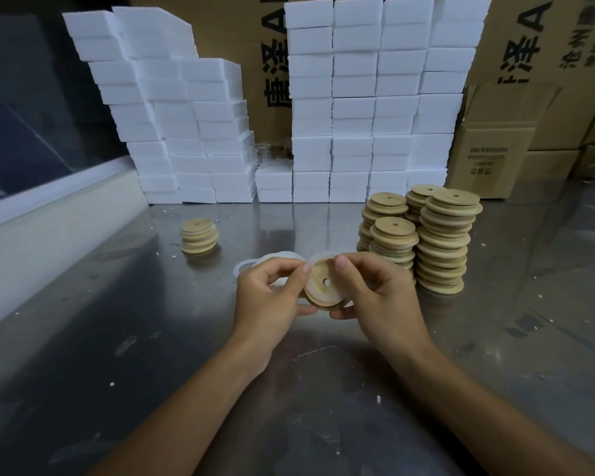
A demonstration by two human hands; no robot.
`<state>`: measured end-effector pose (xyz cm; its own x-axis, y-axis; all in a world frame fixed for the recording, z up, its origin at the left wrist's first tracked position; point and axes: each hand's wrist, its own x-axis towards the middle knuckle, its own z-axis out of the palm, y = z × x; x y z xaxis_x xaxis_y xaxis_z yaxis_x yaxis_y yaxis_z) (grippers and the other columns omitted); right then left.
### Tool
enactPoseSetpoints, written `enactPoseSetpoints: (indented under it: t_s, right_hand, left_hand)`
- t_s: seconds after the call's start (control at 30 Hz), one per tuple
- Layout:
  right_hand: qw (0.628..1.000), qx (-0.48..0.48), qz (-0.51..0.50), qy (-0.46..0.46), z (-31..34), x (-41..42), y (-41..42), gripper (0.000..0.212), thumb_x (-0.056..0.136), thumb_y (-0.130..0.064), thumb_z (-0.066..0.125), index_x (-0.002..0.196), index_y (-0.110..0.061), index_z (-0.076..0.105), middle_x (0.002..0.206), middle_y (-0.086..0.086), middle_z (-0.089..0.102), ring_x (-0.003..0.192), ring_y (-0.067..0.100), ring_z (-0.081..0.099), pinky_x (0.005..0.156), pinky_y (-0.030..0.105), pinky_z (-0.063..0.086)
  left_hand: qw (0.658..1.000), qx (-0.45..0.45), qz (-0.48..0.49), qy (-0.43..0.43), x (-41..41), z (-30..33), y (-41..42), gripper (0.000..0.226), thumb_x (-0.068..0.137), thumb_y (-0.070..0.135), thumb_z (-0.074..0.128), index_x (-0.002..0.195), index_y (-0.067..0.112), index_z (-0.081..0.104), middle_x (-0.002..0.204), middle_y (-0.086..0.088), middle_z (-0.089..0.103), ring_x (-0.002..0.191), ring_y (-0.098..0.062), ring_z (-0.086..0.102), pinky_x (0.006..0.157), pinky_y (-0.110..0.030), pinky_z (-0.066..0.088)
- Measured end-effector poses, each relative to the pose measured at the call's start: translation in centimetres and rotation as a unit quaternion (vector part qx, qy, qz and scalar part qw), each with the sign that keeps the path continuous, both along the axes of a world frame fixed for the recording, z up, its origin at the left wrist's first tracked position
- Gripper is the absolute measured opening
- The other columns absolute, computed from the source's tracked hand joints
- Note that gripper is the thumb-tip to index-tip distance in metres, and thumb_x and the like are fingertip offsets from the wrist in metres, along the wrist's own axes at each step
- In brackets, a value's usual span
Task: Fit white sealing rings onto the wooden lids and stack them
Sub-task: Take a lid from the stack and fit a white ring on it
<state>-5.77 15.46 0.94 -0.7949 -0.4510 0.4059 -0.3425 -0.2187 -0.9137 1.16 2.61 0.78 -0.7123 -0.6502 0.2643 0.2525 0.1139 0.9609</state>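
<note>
both hands, left hand (272,290) and right hand (375,297), pinch one wooden lid (324,285) between them; finished stack (199,236) lies far-left, nearer the left hand.

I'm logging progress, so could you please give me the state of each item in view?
Wooden lid: held in both hands, ring partly fitted.
Left hand: pinching the lid's edge.
Right hand: gripping the lid.
Loose rings: flat on table.
Small stack: ringed lids.
Tall stacks: without visible rings.

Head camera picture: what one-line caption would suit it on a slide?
Both hands, left and right, work a white sealing ring onto a wooden lid above a steel table.
</note>
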Motion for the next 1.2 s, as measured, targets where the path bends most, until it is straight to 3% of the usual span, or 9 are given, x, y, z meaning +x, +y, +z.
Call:
enactPoseSetpoints:
  t_s: [0.17,0.33,0.47,0.73,1.2]
  right_hand:
    - [1.000,0.003,-0.006,0.003,0.0,-0.1,0.1,0.011,0.095,-0.021,0.063,0.096,-0.016,0.073,0.088,0.005,0.074,0.077,0.023,0.073,0.052,0.035,0.060]
    - [1.000,0.003,-0.010,-0.002,0.0,0.1,0.0,0.008,0.094,-0.020,0.065,0.095,-0.015,0.071,0.086,0.004,0.074,0.075,0.023,0.073,0.051,0.036,0.060]
    - [1.000,0.000,-0.008,-0.025,0.1,0.0,0.0,0.008,0.093,-0.019,0.066,0.094,-0.011,0.068,0.084,0.003,0.075,0.074,0.025,0.074,0.053,0.037,0.060]
    - [0.999,0.007,-0.003,-0.035,0.3,0.1,0.0,0.009,0.094,-0.017,0.064,0.093,-0.008,0.066,0.082,0.006,0.075,0.077,0.029,0.073,0.058,0.046,0.062]
    - [0.997,0.037,0.014,-0.063,0.7,0.1,0.3,0.015,0.095,-0.018,0.063,0.095,-0.003,0.061,0.075,0.004,0.074,0.075,0.019,0.074,0.057,0.038,0.062]
  left_hand:
    - [1.000,-0.009,-0.005,0.003,-0.2,-0.2,0.1,0.004,0.083,0.018,0.075,0.079,0.020,0.074,0.093,-0.003,0.072,0.086,-0.022,0.072,0.059,-0.035,0.060]
    - [1.000,-0.005,0.004,-0.008,-0.2,-0.2,-0.2,0.005,0.084,0.019,0.075,0.081,0.023,0.076,0.090,0.000,0.074,0.084,-0.022,0.071,0.059,-0.029,0.055]
    - [0.997,0.062,-0.032,-0.015,-0.1,0.1,-0.3,0.003,0.086,0.015,0.072,0.084,0.015,0.074,0.095,-0.010,0.075,0.089,-0.029,0.072,0.076,-0.044,0.059]
    - [0.992,0.122,-0.039,-0.016,0.1,0.6,-0.3,0.009,0.090,0.010,0.066,0.095,0.003,0.069,0.092,-0.013,0.075,0.087,-0.026,0.074,0.072,-0.047,0.060]
    - [0.985,0.155,-0.053,-0.047,0.4,1.0,-0.8,0.012,0.087,0.008,0.068,0.092,-0.002,0.072,0.098,-0.017,0.073,0.092,-0.030,0.072,0.074,-0.048,0.060]
